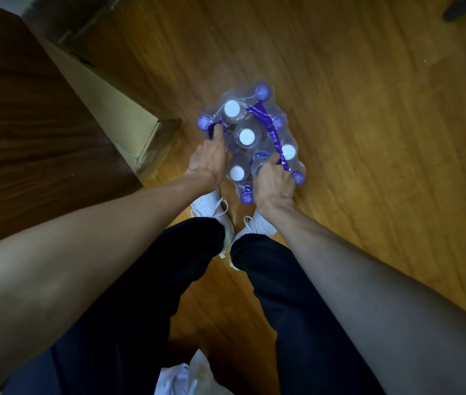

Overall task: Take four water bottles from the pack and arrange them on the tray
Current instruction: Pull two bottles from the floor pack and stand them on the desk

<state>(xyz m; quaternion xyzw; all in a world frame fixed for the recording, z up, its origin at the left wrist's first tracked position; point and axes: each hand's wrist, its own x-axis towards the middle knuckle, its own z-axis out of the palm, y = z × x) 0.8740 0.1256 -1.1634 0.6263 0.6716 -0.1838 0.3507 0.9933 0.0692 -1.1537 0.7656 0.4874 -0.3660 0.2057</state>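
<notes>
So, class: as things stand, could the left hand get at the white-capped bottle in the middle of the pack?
Probably yes. The left hand grips the pack's edge right beside that bottle, whose cap shows uncovered. Whether torn wrap still lies over it, I cannot tell.

Arms: bare to the frame's edge; no sleeves, watch or bands are seen.
Left hand [210, 161]: bare; no glove or ring is seen.
Right hand [273, 183]: bare; no glove or ring is seen.
Trousers [146, 303]: dark navy, loose, plain cloth.
Shoes [212, 209]: white, laced, seen just beyond the trousers' hems.
Top [194, 377]: white cloth, seen below the trousers at the frame's lower edge.
</notes>
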